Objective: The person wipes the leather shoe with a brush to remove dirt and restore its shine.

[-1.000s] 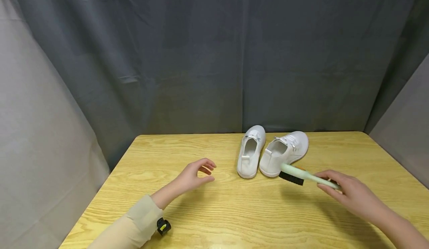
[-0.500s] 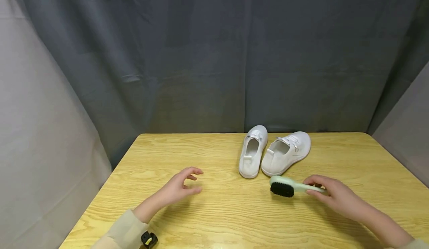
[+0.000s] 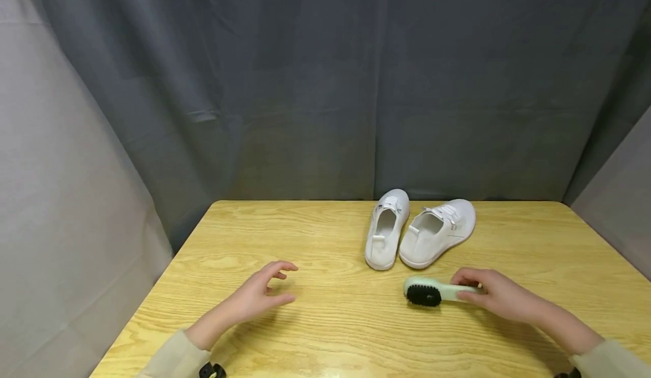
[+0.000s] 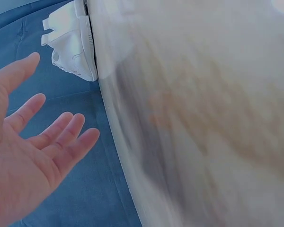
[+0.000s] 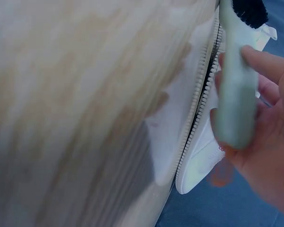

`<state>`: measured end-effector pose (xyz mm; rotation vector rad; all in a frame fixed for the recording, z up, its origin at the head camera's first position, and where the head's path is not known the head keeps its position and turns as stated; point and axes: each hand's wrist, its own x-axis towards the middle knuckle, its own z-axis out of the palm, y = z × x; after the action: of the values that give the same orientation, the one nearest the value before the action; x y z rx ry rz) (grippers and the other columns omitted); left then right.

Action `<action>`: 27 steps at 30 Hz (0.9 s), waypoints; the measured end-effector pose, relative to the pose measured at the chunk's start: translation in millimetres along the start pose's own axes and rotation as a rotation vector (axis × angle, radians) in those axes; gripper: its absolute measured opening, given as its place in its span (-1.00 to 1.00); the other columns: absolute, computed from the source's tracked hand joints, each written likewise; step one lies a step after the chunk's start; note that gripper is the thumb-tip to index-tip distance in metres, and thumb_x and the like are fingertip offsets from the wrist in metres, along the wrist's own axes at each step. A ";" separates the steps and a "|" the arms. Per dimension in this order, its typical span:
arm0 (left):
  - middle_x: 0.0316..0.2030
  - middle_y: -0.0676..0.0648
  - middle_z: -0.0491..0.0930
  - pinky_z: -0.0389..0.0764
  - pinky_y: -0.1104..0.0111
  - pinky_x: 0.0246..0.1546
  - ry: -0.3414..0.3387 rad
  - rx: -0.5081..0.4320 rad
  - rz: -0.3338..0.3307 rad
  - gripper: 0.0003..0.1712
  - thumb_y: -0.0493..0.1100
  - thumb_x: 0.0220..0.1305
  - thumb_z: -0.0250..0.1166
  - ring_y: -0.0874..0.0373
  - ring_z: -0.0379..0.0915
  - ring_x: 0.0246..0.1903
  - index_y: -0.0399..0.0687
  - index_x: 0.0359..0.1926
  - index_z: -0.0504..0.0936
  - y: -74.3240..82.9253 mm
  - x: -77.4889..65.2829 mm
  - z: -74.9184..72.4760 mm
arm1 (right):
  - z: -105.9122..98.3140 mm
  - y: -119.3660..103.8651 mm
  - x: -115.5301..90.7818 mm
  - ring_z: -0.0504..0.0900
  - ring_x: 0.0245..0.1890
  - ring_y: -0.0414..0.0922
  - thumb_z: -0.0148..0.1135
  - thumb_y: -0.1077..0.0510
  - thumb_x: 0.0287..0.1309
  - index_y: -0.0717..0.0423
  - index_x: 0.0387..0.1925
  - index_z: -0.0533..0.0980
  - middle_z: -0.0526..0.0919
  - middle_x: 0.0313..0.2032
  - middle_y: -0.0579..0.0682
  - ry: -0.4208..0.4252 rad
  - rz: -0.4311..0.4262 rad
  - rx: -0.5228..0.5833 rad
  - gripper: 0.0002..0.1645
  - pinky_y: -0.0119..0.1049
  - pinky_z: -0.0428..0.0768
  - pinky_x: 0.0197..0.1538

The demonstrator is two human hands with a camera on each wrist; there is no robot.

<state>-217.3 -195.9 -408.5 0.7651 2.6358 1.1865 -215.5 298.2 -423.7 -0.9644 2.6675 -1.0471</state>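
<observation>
My right hand (image 3: pixel 500 295) grips the handle of a pale green brush (image 3: pixel 447 292), its black bristles (image 3: pixel 424 295) turned toward me. In the right wrist view, thumb and fingers wrap the brush handle (image 5: pixel 237 90). Just beyond the brush stand two white shoes: a left shoe (image 3: pixel 387 230) pointing away and a right shoe (image 3: pixel 436 234) angled to the right. My left hand (image 3: pixel 254 296) hovers left of them, holding nothing. The left wrist view shows its palm (image 4: pixel 19 172) with fingers loosely spread and a white shoe (image 4: pixel 71 40) beyond.
The wooden table (image 3: pixel 325 333) carries the shoes near its back edge. Behind it hangs a dark grey curtain (image 3: pixel 305 84), with a light grey cloth (image 3: pixel 66 197) at the left side. Black wrist straps show at both sleeves.
My right hand has brought the brush left and down toward me, its bristles turning to face me. My left hand has drawn back to the left. The shoes stay beside each other.
</observation>
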 end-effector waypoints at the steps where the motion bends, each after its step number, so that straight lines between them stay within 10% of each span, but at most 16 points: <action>1: 0.22 -0.08 0.37 0.49 -0.10 -0.02 0.001 0.000 0.000 -0.42 -0.09 0.26 0.36 -0.16 0.34 0.15 0.05 0.27 0.39 0.2 -0.4 -0.4 | -0.6 0.8 0.5 0.45 -0.38 -0.33 0.20 0.08 0.31 -0.06 -0.16 0.53 0.54 -0.34 -0.27 -0.017 0.020 0.008 -0.90 -0.36 0.44 -0.37; 27: 0.21 -0.01 0.38 0.43 -0.16 -0.02 0.012 0.069 0.064 -0.38 -0.10 0.24 0.38 -0.10 0.34 0.16 0.10 0.29 0.37 11.4 10.7 -0.9 | -9.6 -8.5 -4.2 0.48 -0.33 -0.31 0.27 0.09 0.27 0.20 0.02 0.56 0.56 -0.28 -0.19 0.079 0.137 -0.128 -0.64 -0.34 0.49 -0.37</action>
<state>-222.4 -184.8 -398.8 0.8636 2.6941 1.1237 -210.9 301.5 -411.4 -0.7618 2.8486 -0.9151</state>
